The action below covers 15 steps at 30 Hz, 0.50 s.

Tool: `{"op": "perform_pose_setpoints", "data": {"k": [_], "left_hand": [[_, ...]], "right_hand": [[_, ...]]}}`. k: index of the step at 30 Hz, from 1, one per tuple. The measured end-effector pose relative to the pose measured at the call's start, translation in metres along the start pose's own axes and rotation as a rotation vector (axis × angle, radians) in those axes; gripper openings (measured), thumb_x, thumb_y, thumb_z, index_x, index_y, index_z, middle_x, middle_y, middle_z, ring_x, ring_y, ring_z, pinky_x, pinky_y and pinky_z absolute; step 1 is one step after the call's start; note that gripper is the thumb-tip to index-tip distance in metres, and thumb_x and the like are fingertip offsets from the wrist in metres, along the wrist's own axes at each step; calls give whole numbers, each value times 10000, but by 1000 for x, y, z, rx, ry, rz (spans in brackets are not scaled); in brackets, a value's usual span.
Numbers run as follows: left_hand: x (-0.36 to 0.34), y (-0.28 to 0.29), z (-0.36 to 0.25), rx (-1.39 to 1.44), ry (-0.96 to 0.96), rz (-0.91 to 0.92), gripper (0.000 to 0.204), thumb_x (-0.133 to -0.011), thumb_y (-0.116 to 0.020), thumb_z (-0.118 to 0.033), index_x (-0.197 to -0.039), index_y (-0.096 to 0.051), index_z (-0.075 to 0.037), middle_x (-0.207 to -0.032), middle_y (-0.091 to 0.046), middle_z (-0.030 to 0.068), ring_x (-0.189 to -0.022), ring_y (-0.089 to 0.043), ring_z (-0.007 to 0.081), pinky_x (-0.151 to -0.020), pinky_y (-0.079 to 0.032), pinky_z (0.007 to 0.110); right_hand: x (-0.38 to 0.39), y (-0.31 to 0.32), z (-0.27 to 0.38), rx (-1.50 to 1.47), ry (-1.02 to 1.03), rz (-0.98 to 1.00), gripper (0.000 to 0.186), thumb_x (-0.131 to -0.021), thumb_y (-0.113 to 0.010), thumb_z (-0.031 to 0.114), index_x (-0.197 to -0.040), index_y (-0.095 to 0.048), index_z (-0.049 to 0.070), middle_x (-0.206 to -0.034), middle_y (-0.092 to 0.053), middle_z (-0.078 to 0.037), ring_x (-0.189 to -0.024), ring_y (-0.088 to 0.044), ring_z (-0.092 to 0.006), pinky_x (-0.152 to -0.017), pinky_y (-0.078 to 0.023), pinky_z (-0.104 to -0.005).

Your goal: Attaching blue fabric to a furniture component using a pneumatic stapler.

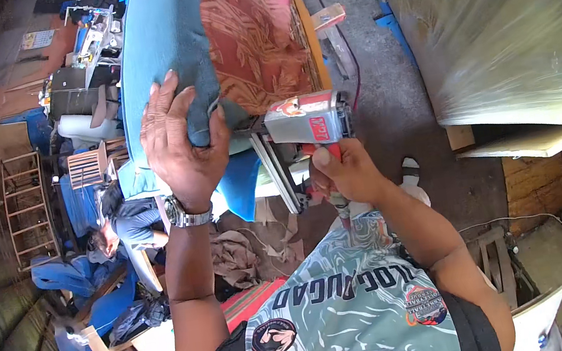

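Note:
My left hand [182,139] lies spread over the end of a padded furniture piece covered in blue fabric [162,33], its thumb near the fabric's folded edge. A metal watch is on that wrist. My right hand [349,172] is wrapped round the handle of a pneumatic staple gun [302,120] with a silver and red body. The gun's nose points left, close to my left thumb; its exact contact with the fabric is hidden. Reddish leaf-patterned fabric [249,35] covers the part beside the blue padding, along a wooden frame edge [306,26]. Loose blue cloth [242,185] hangs below.
Another person [132,223] bends over at the left, near a wooden slatted chair [87,168]. A sewing machine [95,47] stands at the back left. Brown cloth [235,255] lies below my hands. A large plastic-wrapped panel [492,35] is at the right. A hose [350,56] crosses the floor.

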State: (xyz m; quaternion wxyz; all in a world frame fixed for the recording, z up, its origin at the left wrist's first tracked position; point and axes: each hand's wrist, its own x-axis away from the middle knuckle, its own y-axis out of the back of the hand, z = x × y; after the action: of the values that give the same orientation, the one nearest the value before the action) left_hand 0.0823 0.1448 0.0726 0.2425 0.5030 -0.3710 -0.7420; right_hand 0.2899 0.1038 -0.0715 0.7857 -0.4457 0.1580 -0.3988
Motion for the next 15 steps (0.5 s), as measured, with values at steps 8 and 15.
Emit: {"op": "perform_pose_setpoints", "data": {"k": [8, 15], "left_hand": [[4, -2, 5, 11, -6, -38, 378, -771, -761, -136, -1123, -649, -57, -1312, -629, 169, -1229, -584, 409, -1050, -436, 496], [2, -4, 2, -3, -14, -46, 333, -816, -720, -146, -1130, -656, -55, -1305, -631, 168, -1226, -586, 400, -1047, -437, 498]], "right_hand": [[-8, -7, -21, 109, 15, -26, 386, -989, -618, 430, -866, -577, 66, -616, -500, 25, -525, -479, -72, -480, -398, -261], [-21, -17, -11, 125, 90, -30, 419, -974, -635, 456, -792, -587, 82, -607, -520, 34, -533, -506, -59, -475, -401, -254]]}}
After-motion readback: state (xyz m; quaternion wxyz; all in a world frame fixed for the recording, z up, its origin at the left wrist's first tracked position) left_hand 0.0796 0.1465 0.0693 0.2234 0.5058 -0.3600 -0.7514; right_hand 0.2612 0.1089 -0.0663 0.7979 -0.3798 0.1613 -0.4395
